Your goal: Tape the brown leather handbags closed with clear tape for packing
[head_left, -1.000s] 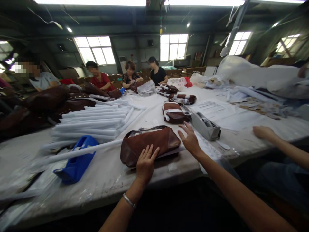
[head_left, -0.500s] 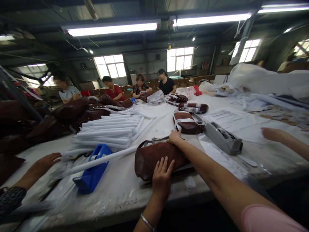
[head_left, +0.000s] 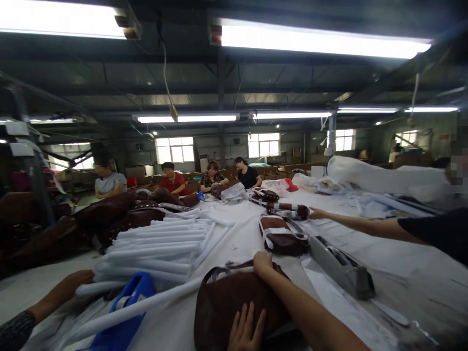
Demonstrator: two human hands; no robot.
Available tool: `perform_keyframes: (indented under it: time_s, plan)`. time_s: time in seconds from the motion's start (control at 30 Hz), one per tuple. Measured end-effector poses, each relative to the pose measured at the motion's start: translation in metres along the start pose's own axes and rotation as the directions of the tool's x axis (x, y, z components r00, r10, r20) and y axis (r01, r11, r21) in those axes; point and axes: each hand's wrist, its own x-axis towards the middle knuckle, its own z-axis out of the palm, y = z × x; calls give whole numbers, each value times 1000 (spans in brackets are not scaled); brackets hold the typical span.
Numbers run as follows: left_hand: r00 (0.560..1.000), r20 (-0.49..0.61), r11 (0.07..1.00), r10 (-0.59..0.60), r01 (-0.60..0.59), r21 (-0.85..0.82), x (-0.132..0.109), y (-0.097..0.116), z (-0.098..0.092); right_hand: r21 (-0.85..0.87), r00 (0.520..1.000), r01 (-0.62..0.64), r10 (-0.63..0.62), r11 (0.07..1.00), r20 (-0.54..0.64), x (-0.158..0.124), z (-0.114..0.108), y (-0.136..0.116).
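Note:
A brown leather handbag (head_left: 226, 307) lies on its side on the white-covered table in front of me, its dark strap along the far edge. My left hand (head_left: 246, 331) rests flat on the near face of the bag, fingers stretched out. At the bag's far edge, beside the strap, my right hand (head_left: 263, 265) is closed, with its fingertips hidden behind the edge. Just beyond it is another brown handbag (head_left: 280, 231) with white wrapping bands. A long white paper-like roll (head_left: 146, 307) reaches to the bag's left side.
A blue tape dispenser (head_left: 137, 292) and stacked white rolls (head_left: 161, 243) lie left, near a co-worker's hand (head_left: 75, 287). A grey tape dispenser (head_left: 341, 268) stands right. Another co-worker's hand (head_left: 318, 213) touches a wrapped bag (head_left: 292, 210). Brown bags (head_left: 120, 214) are piled at the left.
The view has tilted up, so the table sits lower in the picture. The co-worker's hand on the right has moved to a wrapped bag. My hands stay on the handbag.

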Motion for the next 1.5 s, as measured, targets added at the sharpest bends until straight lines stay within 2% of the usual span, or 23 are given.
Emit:
perform_keyframes:
  time_s: [0.1,0.27,0.37,0.5,0.63,0.73,0.83,0.97,1.03,1.07,1.17,1.23,1.3,1.37,1.5]
  plan:
    - [1000,-11,1000,0,0,-1,0,1,-4,24,999,-22,23,999,-32,-5,-1,6]
    - [997,54,998,-45,47,-29,-1,6,-7,253,984,121,-83,960,-156,-17,-9,21]
    - [996,33,995,-82,84,-49,-2,11,-5,387,976,177,-109,905,-190,-28,-14,33]
    - [994,-8,994,-105,104,-29,0,14,-6,547,968,251,-198,799,-155,-42,-17,49]
    - [986,134,995,-96,97,-4,5,14,-20,709,933,285,-356,645,-51,-47,-23,58]
    - [975,204,994,-92,103,-42,11,14,-32,663,883,311,-465,681,63,-52,-38,56]
    - [951,295,990,-92,119,-76,17,15,-41,627,808,356,-565,693,165,-66,-60,55]
    - [927,359,981,-109,159,-113,23,16,-46,631,755,353,-609,690,244,-94,-87,64]
    - [917,384,978,-110,168,-121,24,16,-48,574,763,358,-585,736,274,-105,-95,71]
    - [912,396,978,-111,171,-120,24,15,-49,522,788,375,-560,766,256,-107,-96,74]
    - [903,415,978,-112,175,-117,24,15,-51,307,889,417,-455,856,61,-99,-89,75]
    - [901,419,977,-114,178,-117,23,15,-51,190,905,422,-425,886,-27,-82,-77,69]
    - [900,419,977,-118,182,-115,23,15,-51,144,898,436,-440,889,0,-61,-64,62]
    - [901,418,978,-116,178,-113,22,15,-51,143,886,441,-455,886,88,-39,-53,55]
    - [905,411,980,-107,166,-109,23,16,-50,151,845,443,-467,884,259,-5,-47,47]
